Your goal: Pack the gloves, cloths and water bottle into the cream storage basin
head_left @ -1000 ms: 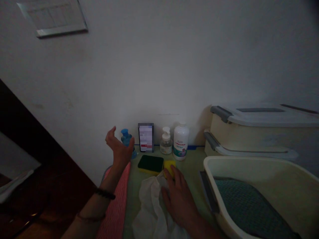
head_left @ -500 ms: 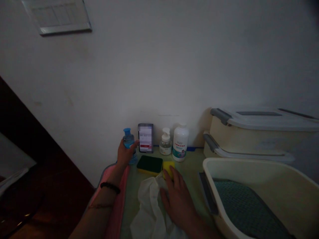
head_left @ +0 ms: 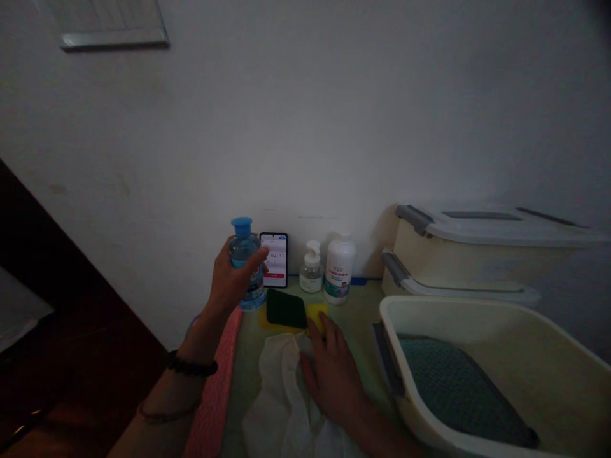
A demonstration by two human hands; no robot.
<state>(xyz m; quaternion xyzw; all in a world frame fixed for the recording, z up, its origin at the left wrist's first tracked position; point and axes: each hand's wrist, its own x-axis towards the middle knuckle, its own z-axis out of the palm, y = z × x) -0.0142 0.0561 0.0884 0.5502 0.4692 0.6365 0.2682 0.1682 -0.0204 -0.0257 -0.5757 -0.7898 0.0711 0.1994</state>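
My left hand [head_left: 233, 273] is wrapped around a clear blue bottle [head_left: 252, 298] with a blue cap, held upright in front of the phone. My right hand [head_left: 337, 372] lies low over the table, its fingertips on a small yellow sponge [head_left: 316, 313] and its thumb against a crumpled white cloth [head_left: 277, 394]. The fingers are stretched out, with the thumb apart. Left of the yellow sponge is a dark green scouring pad [head_left: 286, 309], with yellow showing beneath its left and front edges.
Against the wall stand a phone [head_left: 275, 264] showing a timer, a small pump bottle [head_left: 311, 273] and a white bottle [head_left: 340, 270]. At right are an open cream bin [head_left: 563, 362] with a teal cloth [head_left: 458, 388] inside and lidded boxes [head_left: 458, 257]. A pink cloth [head_left: 217, 381] borders the left.
My left hand has brought the blue bottle up and closer. The green pad now looks skewed, baring yellow at its left. My right hand keeps its place by the yellow sponge.
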